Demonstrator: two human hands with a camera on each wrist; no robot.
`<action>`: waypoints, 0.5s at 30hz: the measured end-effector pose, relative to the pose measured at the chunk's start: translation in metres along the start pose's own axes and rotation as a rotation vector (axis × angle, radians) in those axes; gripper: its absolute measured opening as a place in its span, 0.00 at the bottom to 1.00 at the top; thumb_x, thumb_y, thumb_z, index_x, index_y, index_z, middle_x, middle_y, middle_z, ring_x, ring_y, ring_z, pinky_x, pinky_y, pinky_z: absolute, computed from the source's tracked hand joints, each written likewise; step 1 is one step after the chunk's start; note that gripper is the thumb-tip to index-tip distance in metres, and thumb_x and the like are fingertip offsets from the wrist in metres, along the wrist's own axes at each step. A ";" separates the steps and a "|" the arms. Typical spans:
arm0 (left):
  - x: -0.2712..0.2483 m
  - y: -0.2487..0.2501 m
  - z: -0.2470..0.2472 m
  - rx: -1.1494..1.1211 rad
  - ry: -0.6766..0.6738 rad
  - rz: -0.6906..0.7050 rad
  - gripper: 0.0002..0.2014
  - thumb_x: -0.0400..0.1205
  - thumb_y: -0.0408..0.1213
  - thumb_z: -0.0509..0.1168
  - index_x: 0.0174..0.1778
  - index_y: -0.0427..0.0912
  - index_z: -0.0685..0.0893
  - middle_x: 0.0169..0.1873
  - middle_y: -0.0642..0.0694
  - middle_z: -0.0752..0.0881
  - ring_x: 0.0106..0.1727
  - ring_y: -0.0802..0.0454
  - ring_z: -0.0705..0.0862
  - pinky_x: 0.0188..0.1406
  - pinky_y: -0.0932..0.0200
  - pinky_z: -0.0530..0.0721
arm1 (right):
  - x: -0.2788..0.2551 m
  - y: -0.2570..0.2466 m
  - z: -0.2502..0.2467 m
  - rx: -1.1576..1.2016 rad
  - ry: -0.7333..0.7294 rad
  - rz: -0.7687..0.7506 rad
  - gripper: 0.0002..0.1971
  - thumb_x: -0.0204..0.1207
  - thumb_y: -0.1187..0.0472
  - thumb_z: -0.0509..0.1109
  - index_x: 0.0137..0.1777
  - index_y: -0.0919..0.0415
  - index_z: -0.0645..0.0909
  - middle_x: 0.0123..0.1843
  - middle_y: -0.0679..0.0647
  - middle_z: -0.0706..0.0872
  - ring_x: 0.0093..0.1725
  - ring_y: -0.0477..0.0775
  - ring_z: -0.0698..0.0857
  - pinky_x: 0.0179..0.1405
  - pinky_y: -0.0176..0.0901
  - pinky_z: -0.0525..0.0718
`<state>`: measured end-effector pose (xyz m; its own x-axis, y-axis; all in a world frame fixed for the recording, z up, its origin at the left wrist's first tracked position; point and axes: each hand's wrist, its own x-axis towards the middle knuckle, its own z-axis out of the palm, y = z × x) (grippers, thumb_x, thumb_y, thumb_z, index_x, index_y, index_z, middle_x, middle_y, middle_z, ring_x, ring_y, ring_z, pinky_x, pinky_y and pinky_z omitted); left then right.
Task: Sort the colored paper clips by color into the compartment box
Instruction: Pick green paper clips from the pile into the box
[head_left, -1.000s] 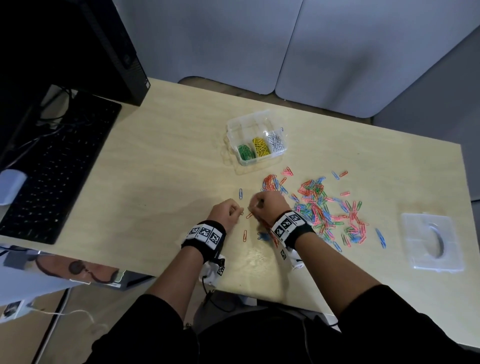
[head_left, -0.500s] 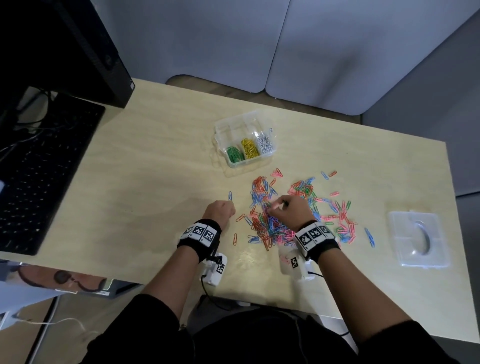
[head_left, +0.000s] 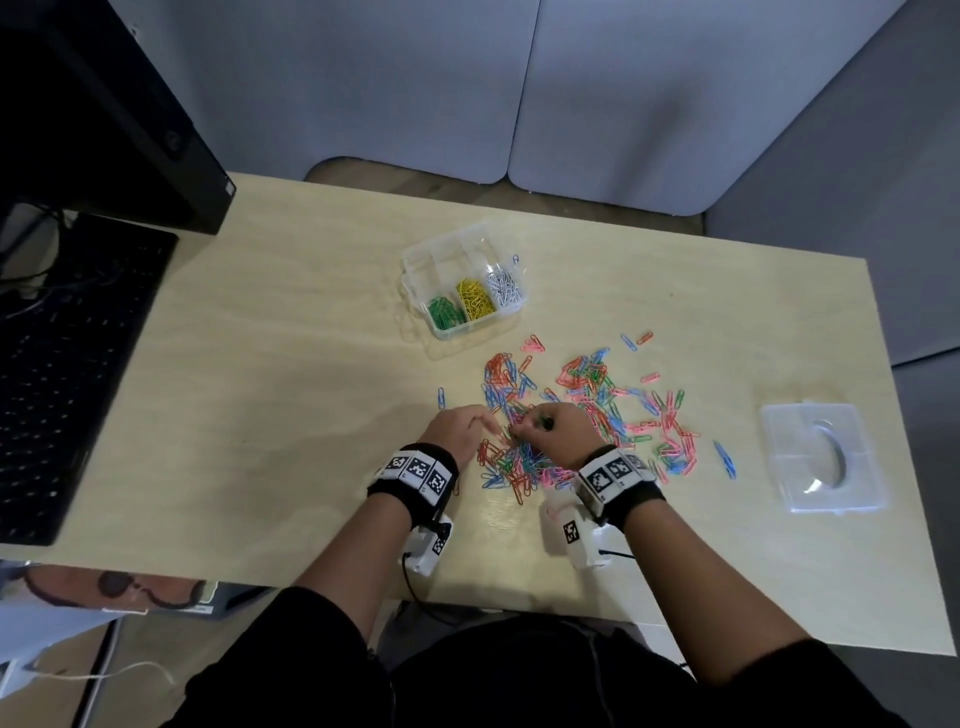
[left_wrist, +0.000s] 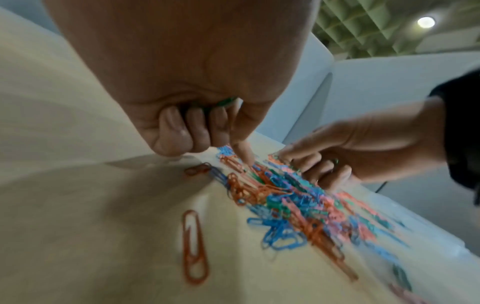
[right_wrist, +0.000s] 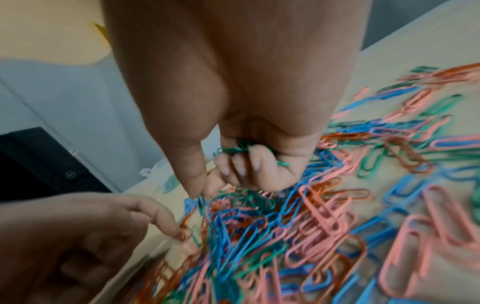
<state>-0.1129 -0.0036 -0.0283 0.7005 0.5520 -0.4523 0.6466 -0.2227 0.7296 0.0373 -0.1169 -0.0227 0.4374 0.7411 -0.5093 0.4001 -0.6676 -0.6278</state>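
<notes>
Seen from the head camera, both hands work the near edge of a heap of mixed paper clips (head_left: 582, 415) on the table (head_left: 311, 395), with the clear compartment box (head_left: 464, 278) at 12 o'clock from them. Its near row holds green clips (head_left: 444, 314), yellow clips (head_left: 474, 300) and white clips (head_left: 503, 287) in separate compartments; the far row appears bare. The box lid (head_left: 823, 457) lies well apart at 3 o'clock of the heap. Only the wrist cameras reveal what the fists carry: the right hand (right_wrist: 241, 115) curls three fingers (right_wrist: 249, 162) around a bunch of green paper clips (right_wrist: 239, 149) while thumb and forefinger pinch down into the heap, and the left hand (left_wrist: 192, 86) tucks something green under its curled fingers (left_wrist: 171, 131), its forefinger pointing onto the clips. A lone orange clip (left_wrist: 193, 246) lies just beside the heap in the left wrist view. A keyboard (head_left: 67, 374) sits at 9 o'clock.
</notes>
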 end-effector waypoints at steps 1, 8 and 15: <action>0.000 -0.002 0.001 0.032 -0.001 0.029 0.12 0.84 0.34 0.59 0.44 0.48 0.88 0.32 0.57 0.83 0.29 0.57 0.77 0.35 0.63 0.72 | -0.001 0.004 -0.006 0.040 -0.008 0.017 0.09 0.77 0.55 0.74 0.38 0.56 0.85 0.28 0.46 0.82 0.26 0.43 0.77 0.28 0.33 0.73; 0.001 -0.003 0.011 0.273 -0.003 0.149 0.07 0.77 0.44 0.73 0.50 0.55 0.88 0.39 0.55 0.85 0.39 0.55 0.79 0.41 0.62 0.75 | -0.004 0.020 -0.027 0.478 -0.070 0.121 0.07 0.79 0.63 0.74 0.39 0.62 0.85 0.34 0.54 0.86 0.32 0.49 0.80 0.31 0.37 0.78; 0.010 -0.001 0.008 0.321 -0.016 0.088 0.06 0.79 0.46 0.72 0.45 0.48 0.89 0.38 0.56 0.84 0.40 0.56 0.80 0.42 0.62 0.75 | -0.008 0.025 -0.031 0.910 -0.156 0.232 0.08 0.83 0.69 0.66 0.55 0.69 0.86 0.40 0.59 0.84 0.34 0.50 0.80 0.30 0.36 0.78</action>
<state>-0.1042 -0.0042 -0.0375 0.7609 0.5072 -0.4047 0.6438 -0.5121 0.5686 0.0688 -0.1420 -0.0158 0.2882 0.6421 -0.7104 -0.4927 -0.5367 -0.6850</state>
